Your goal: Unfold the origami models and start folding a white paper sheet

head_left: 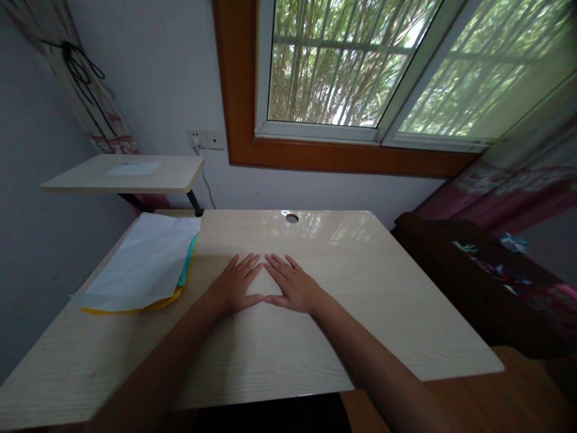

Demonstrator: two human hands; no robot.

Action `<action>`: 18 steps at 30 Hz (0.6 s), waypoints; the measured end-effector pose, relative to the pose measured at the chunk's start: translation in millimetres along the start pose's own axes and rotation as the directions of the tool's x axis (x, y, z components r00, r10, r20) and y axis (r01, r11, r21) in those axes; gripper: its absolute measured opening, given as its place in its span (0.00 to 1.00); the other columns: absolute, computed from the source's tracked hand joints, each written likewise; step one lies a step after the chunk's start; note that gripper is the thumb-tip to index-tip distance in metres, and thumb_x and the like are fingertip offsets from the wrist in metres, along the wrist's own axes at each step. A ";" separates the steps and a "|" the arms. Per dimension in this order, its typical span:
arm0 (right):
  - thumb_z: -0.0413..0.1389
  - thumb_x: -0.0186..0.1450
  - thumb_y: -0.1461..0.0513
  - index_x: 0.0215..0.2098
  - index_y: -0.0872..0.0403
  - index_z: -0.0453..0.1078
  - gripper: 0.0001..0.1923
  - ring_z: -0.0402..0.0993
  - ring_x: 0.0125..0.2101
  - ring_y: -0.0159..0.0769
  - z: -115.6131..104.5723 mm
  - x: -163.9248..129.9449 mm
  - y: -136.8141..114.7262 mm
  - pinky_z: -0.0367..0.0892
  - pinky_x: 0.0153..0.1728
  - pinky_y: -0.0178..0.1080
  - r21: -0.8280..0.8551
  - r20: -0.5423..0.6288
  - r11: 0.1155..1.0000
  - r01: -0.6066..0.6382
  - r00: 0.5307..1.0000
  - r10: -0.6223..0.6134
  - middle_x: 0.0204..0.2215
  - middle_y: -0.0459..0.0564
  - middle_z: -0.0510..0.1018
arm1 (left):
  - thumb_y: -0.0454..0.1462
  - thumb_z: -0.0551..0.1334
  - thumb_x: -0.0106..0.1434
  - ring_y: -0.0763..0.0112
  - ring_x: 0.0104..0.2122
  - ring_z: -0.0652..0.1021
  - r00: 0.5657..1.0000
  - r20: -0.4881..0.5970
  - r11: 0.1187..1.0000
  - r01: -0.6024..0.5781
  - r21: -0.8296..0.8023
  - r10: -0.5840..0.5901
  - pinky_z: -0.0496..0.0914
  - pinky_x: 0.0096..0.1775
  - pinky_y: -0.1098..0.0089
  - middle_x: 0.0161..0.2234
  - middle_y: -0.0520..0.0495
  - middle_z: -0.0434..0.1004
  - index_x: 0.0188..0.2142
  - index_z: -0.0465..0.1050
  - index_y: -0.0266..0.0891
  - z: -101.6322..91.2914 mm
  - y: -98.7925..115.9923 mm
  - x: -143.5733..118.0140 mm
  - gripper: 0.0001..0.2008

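At the table's middle, left hand and right hand lie flat, each grip open, thumbs touching; paper stack sits near the far-left corner.

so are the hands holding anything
Nothing is held: left hand and right hand lie flat, palms down, on the bare desk.

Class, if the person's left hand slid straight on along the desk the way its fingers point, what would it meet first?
The left hand angles inward, so it would meet the right hand's fingers, already nearly touching.
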State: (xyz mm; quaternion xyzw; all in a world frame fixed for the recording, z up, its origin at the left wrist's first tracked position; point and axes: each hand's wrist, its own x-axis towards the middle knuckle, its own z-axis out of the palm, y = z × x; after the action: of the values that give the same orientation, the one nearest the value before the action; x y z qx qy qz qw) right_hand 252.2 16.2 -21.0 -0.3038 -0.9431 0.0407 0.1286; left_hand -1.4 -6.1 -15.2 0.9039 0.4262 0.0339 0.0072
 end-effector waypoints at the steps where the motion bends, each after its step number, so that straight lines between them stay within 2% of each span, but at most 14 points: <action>1: 0.49 0.68 0.38 0.74 0.57 0.43 0.47 0.43 0.72 0.50 -0.1 0.0 -0.1 0.43 0.69 0.60 -0.001 0.003 1.000 -0.001 1.000 0.001 0.72 0.63 0.48 | 0.59 0.49 0.69 0.56 0.72 0.46 1.000 -0.001 1.000 0.000 0.002 0.000 0.39 0.69 0.51 0.73 0.37 0.44 0.71 0.49 0.35 0.2 -0.1 -0.2 0.41; 8: 0.48 0.68 0.38 0.73 0.57 0.44 0.47 0.44 0.71 0.49 -2.2 0.2 -1.5 0.42 0.70 0.59 0.013 0.013 1.000 -0.022 1.000 0.021 0.71 0.62 0.51 | 0.60 0.49 0.69 0.57 0.72 0.46 1.000 -0.018 1.000 -0.007 0.016 0.007 0.39 0.69 0.51 0.73 0.38 0.45 0.72 0.47 0.38 4.7 -1.8 -0.4 0.41; 14: 0.50 0.67 0.38 0.73 0.57 0.47 0.47 0.45 0.71 0.51 -1.2 -0.8 -0.1 0.42 0.69 0.59 0.039 0.010 0.999 -0.024 1.000 0.024 0.71 0.62 0.51 | 0.60 0.49 0.69 0.57 0.72 0.46 0.999 -0.041 1.000 -0.016 0.016 0.017 0.39 0.69 0.51 0.73 0.38 0.44 0.71 0.48 0.37 10.8 -4.9 -1.1 0.41; 18: 0.53 0.69 0.42 0.71 0.52 0.53 0.39 0.52 0.69 0.50 -4.2 -1.4 2.4 0.49 0.68 0.59 0.104 -0.053 0.994 -0.021 0.998 0.026 0.70 0.59 0.57 | 0.58 0.50 0.70 0.57 0.72 0.48 0.999 -0.051 1.000 -0.020 -0.007 0.019 0.42 0.69 0.51 0.72 0.39 0.46 0.71 0.49 0.37 10.8 -6.4 -2.5 0.40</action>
State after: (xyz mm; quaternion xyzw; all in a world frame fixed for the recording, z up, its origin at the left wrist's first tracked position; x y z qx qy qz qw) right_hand 255.7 17.3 -17.6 -0.3088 -0.9323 0.0826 0.1690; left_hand -7.2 -3.8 -26.4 0.9069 0.4173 0.0584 -0.0005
